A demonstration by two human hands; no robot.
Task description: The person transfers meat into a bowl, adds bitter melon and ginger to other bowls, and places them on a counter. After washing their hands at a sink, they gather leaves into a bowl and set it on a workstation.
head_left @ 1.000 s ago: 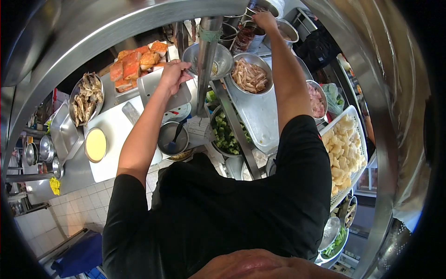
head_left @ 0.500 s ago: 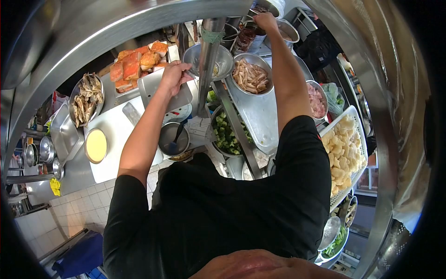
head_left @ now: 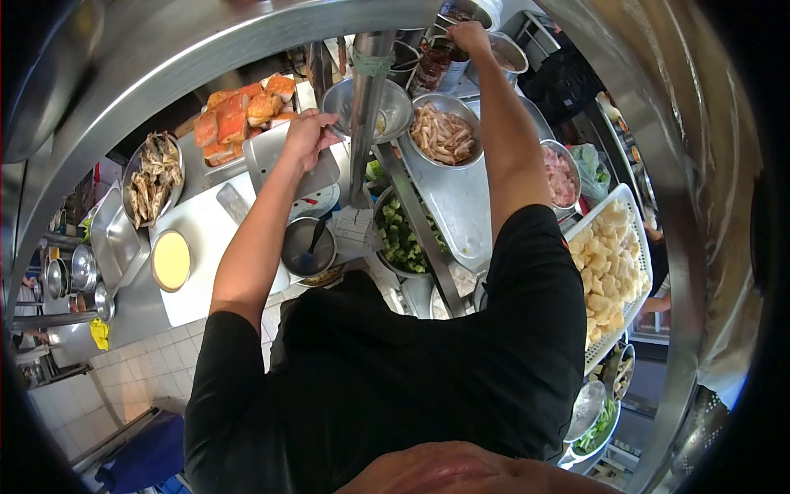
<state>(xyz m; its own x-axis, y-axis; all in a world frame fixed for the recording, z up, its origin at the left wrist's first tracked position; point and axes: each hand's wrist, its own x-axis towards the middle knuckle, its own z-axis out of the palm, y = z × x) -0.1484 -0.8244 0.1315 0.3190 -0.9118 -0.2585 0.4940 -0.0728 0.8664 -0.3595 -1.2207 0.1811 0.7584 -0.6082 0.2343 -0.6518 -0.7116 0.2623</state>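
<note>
My left hand [head_left: 311, 138] grips the rim of a metal bowl [head_left: 395, 111], which has a little food in it and is partly hidden by a steel post [head_left: 368, 123]. Below that hand lies a grey metal lid or tray [head_left: 271, 156]. Stretched far forward, my right hand [head_left: 470, 38] is closed around the thin handle of a utensil over a container of dark food [head_left: 462, 11]; the utensil's other end cannot be made out. Jars with dark red contents [head_left: 431, 70] stand just below it. A bowl of pale cut strips [head_left: 444, 132] sits between my arms.
On the left are browned roasted pieces [head_left: 247, 115], a bowl of dried fish [head_left: 154, 177], a bowl of yellow liquid [head_left: 171, 260] and a white board [head_left: 197, 292]. Chopped greens [head_left: 401, 235] fill a pot. At right are pink meat [head_left: 559, 177] and a basket of pale chunks [head_left: 609, 263].
My right hand has shifted slightly, and a thin handle now shows beside it. My left hand and the bowl barely move. Part of another person appears at the far right.
</note>
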